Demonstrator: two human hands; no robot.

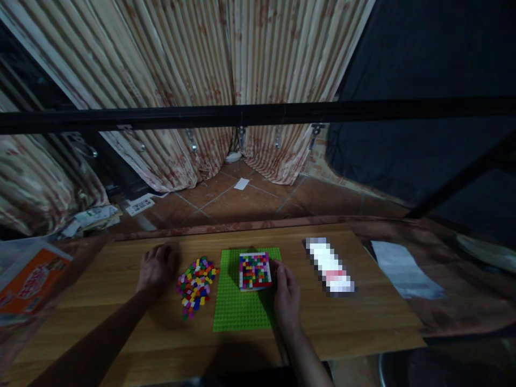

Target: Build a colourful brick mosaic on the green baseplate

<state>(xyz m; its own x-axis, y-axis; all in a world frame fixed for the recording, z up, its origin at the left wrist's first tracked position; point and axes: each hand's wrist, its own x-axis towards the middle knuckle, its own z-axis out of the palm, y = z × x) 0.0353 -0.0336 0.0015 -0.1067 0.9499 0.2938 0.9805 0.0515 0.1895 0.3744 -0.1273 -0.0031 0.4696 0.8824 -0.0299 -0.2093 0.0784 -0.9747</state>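
Observation:
A green baseplate (242,309) lies on the wooden table (100,301). On its far part sits a small square block of many-coloured bricks with a white rim (255,270). My right hand (285,293) rests at the block's right edge, fingers curled against it. A loose heap of small coloured bricks (196,285) lies left of the baseplate. My left hand (155,267) lies palm down on the table just left of the heap, fingers loosely bent, with nothing seen in it.
A blurred white and pink object (330,267) lies right of the baseplate. An orange box (30,282) sits at the table's left end, a grey sheet (403,269) at the right. A black bar (258,114) crosses above; striped curtains hang behind.

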